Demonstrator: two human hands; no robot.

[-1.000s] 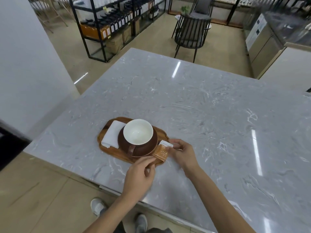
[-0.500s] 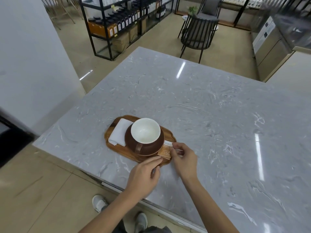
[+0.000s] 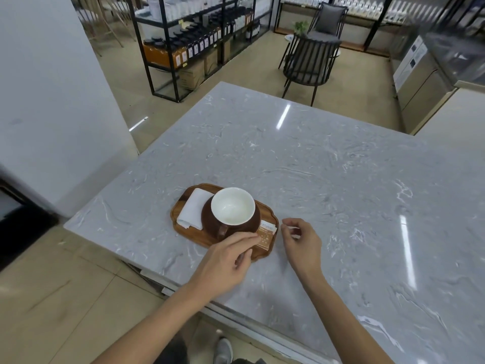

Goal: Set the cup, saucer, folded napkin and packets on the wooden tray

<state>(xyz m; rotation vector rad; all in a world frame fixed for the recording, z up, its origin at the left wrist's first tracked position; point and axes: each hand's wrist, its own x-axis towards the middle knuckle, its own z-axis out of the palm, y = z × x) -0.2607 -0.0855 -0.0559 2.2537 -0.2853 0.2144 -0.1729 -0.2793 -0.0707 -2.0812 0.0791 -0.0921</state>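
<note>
A wooden tray [image 3: 183,227] lies near the front left edge of the marble counter. On it stands a brown cup with a white inside [image 3: 232,209] on a brown saucer [image 3: 210,223]. A folded white napkin [image 3: 193,212] lies on the tray's left part. Orange and white packets [image 3: 265,233] lie flat on the tray's right end. My left hand [image 3: 225,261] rests at the tray's near edge, its fingertips touching the packets. My right hand [image 3: 301,243] hovers just right of the tray with fingers loosely curled and nothing in them.
The grey marble counter [image 3: 328,185] stretches far to the right and back. A white wall [image 3: 52,88] stands at the left. Black shelving with bottles [image 3: 194,43] and a dark chair [image 3: 309,61] stand on the floor beyond the counter.
My right hand has let go of the packets and drawn back to the right, off the tray. The packets now lie flat on the tray's right end. My left hand stays at them.
</note>
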